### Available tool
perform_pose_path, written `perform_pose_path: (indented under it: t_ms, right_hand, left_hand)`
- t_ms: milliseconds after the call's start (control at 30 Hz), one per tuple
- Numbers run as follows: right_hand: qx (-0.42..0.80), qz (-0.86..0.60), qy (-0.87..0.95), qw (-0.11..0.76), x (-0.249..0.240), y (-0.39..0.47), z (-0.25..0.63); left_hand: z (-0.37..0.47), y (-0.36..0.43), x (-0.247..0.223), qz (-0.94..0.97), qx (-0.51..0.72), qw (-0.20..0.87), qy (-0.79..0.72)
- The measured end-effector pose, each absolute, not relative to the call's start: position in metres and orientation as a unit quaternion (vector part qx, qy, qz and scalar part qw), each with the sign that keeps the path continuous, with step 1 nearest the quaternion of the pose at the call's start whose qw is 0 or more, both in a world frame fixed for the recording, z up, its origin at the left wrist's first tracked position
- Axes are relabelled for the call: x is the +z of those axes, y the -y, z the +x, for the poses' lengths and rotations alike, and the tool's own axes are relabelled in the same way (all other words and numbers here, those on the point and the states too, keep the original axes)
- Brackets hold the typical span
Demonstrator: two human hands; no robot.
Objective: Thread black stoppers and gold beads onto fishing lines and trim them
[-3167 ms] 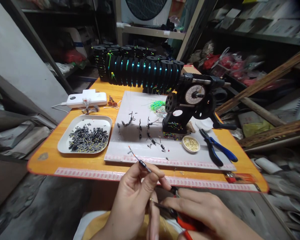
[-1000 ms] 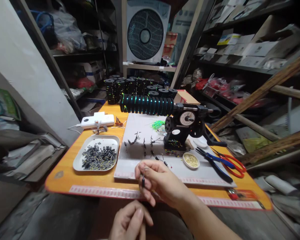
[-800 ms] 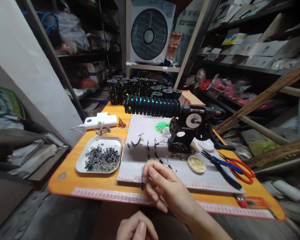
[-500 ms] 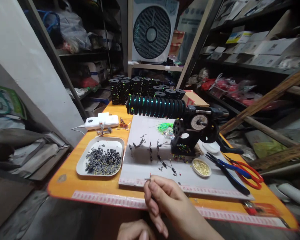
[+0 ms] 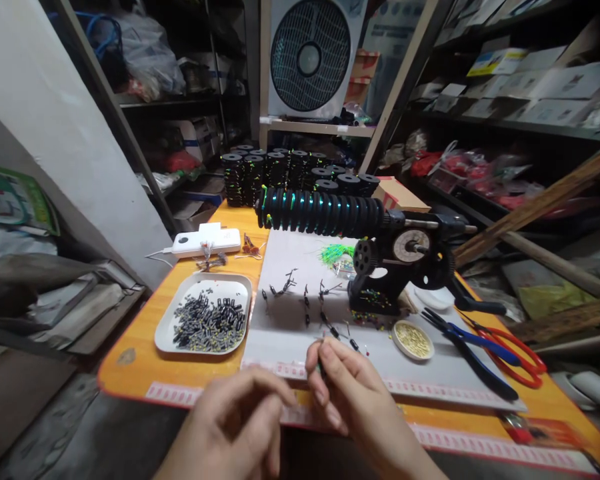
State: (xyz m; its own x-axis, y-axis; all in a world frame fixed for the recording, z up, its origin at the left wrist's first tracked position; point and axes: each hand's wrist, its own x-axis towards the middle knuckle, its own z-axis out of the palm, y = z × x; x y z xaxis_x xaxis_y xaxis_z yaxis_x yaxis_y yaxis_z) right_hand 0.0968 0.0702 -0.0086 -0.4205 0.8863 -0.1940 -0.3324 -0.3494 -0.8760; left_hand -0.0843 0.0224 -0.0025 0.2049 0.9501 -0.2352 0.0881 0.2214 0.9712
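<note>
My right hand [image 5: 353, 390] is pinched above the board's front edge, closed on a small thin piece whose tip shows at the fingertips; the rest is hidden. To its left, my left hand [image 5: 235, 417] hovers over the table's front edge with fingers curled, blurred by motion. A square white tray [image 5: 166, 330] holds small dark and yellow-tipped parts. On the white board [image 5: 275, 340] lie several dark little assemblies [image 5: 307, 307]. A round dish [image 5: 414, 341] with gold-coloured bits sits right of my right hand.
A black winding device [image 5: 380, 287] carries a long ribbed roller [image 5: 320, 213] across the board. Blue-handled pliers [image 5: 480, 353] and red scissors [image 5: 530, 363] lie at the right. Black spools [image 5: 280, 173] stand behind; a white power bank [image 5: 205, 241] lies at the left.
My left hand has risen into view from the lower edge, left of my right hand. My right hand keeps its pinch and appears slightly further right; the whole view has shifted a little.
</note>
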Motion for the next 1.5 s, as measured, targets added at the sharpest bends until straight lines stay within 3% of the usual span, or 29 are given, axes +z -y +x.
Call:
perform_pose_path:
  t_ms: [100, 167, 433, 733, 900, 1000, 1067, 1133, 1267, 1500]
  right_hand:
    - [0.753, -0.337, 0.366, 0.431, -0.001, -0.069, 0.097]
    - [0.759, -0.327, 0.351, 0.440, 0.005, -0.067, 0.099]
    - [0.799, -0.261, 0.303, 0.449, 0.012, -0.069, 0.108]
    - [0.796, -0.285, 0.306, 0.438, 0.015, -0.066, 0.106]
    - [0.783, -0.292, 0.341, 0.432, 0.008, -0.060, 0.108]
    - [0.753, -0.329, 0.414, 0.391, 0.004, -0.059, 0.111]
    - [0.687, -0.379, 0.505, 0.359, 0.003, -0.060, 0.112]
    - [0.593, -0.421, 0.599, 0.335, 0.002, -0.061, 0.111]
    - [0.458, -0.454, 0.693, 0.322, 0.000, -0.062, 0.106]
    - [0.373, -0.459, 0.743, 0.314, -0.002, -0.062, 0.108]
  left_hand:
    - [-0.081, -0.047, 0.029, 0.541, 0.426, 0.510, -0.515]
    - [-0.074, -0.057, 0.034, 0.567, 0.410, 0.515, -0.495]
    - [-0.053, -0.040, -0.009, 0.359, 0.307, 0.818, -0.328]
    - [-0.049, -0.030, -0.020, 0.300, 0.273, 0.873, -0.271]
    - [-0.059, -0.023, -0.011, 0.410, 0.268, 0.796, -0.354]
    - [-0.072, -0.032, 0.005, 0.561, 0.302, 0.606, -0.476]
    - [-0.078, -0.048, 0.018, 0.578, 0.395, 0.469, -0.538]
    - [-0.079, -0.073, 0.032, 0.551, 0.494, 0.399, -0.542]
    - [-0.067, -0.123, 0.053, 0.549, 0.578, 0.363, -0.483]
    - [-0.058, -0.154, 0.058, 0.553, 0.574, 0.339, -0.499]
